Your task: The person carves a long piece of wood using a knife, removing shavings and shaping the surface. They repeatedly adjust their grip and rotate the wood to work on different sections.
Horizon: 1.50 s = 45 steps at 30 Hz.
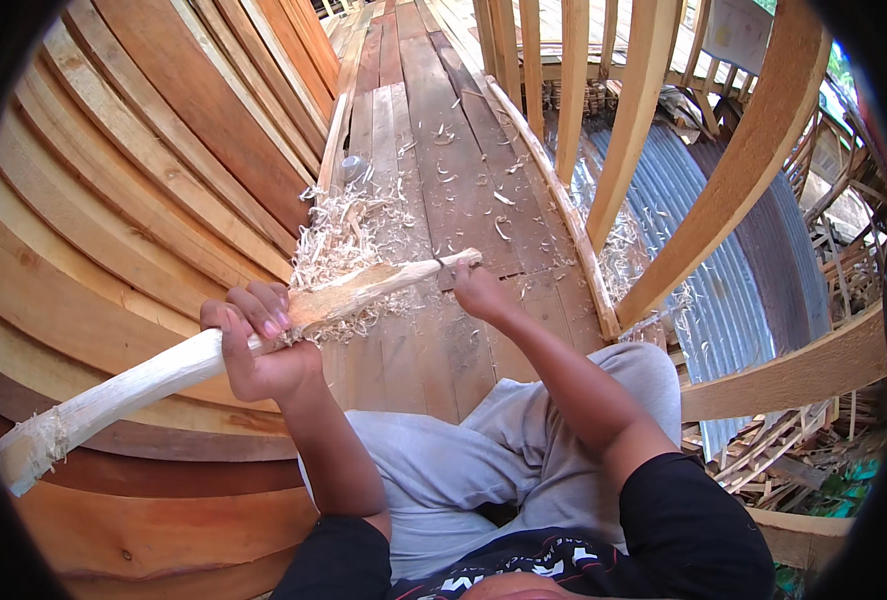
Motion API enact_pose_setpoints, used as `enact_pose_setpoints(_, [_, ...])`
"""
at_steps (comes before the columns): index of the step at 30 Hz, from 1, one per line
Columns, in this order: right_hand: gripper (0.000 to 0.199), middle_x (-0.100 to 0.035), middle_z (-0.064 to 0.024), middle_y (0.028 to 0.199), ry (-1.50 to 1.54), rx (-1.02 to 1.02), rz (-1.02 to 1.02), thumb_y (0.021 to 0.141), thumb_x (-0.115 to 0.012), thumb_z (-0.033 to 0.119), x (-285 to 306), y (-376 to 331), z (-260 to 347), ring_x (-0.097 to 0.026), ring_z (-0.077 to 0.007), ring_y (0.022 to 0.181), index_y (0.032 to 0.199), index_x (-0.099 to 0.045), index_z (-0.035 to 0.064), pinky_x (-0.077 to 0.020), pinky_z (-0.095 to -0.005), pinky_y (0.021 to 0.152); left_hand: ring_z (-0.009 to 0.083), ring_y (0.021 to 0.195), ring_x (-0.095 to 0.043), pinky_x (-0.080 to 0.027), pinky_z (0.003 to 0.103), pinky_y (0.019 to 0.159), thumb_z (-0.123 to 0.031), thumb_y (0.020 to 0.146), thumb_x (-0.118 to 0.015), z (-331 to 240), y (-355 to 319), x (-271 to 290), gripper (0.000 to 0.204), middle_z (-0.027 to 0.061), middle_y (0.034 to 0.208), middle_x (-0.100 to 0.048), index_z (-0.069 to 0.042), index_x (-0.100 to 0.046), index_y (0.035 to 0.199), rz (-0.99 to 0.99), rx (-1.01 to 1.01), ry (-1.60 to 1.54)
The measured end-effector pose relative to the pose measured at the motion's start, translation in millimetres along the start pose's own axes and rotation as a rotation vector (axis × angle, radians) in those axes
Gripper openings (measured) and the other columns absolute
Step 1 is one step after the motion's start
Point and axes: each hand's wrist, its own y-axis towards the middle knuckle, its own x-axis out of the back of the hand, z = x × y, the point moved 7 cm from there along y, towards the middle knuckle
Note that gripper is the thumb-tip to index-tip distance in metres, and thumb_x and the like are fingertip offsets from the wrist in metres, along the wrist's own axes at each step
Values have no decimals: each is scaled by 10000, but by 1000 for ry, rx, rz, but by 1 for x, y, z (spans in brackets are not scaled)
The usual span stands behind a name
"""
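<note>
wooden pole runs through gripping left hand toward clenched right hand, its hold unclear.

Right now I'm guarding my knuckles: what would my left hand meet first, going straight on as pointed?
Your left hand, gripping the stick, would likely meet the boards first, though depth is unclear.

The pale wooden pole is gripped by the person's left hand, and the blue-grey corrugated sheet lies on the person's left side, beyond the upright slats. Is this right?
Not quite: in the head view, the blue-grey corrugated sheet lies on the person's right side, beyond the upright slats.
</note>
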Motion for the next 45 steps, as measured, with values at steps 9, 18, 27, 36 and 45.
enact_pose_setpoints(9, [485, -611, -337, 972, -386, 174, 54, 939, -315, 273, 8, 48, -58, -594, -480, 949, 958, -620, -104, -445, -517, 878, 88, 512, -324, -296, 265, 587, -194, 847, -534, 0, 0, -10, 238, -34, 524, -339, -155, -357, 694, 72, -8, 35])
enact_pose_setpoints(18, [523, -632, -306, 923, -108, 159, 189, 922, -328, 330, -7, -9, 53, -612, -454, 909, 869, -651, -77, -453, -525, 860, 113, 555, -348, -314, 289, 606, -152, 833, -533, -2, 5, 31, 254, -29, 554, -338, -155, -341, 667, -245, 31, 98])
enact_pose_setpoints(27, [394, -642, -274, 966, -399, 110, -20, 903, -366, 226, -5, 51, -63, -616, -423, 958, 899, -651, -46, -475, -497, 858, 117, 540, -347, -332, 289, 602, -138, 821, -558, 0, 13, 49, 267, -22, 548, -317, -149, -354, 648, -316, 29, 104])
enact_pose_setpoints(36, [488, -627, -305, 1001, -101, 118, 194, 935, -317, 285, -17, -19, 75, -603, -440, 985, 969, -644, -75, -449, -512, 896, 113, 537, -347, -331, 288, 606, -137, 797, -545, -2, 9, 48, 218, -21, 554, -337, -148, -365, 674, -264, 4, 109])
enact_pose_setpoints(45, [491, -602, -343, 1024, -169, 103, 149, 933, -294, 272, -15, 28, -3, -603, -459, 973, 977, -643, -70, -439, -536, 906, 120, 550, -349, -328, 295, 617, -138, 789, -545, -2, 7, 45, 221, -16, 564, -329, -148, -359, 671, -378, -12, 150])
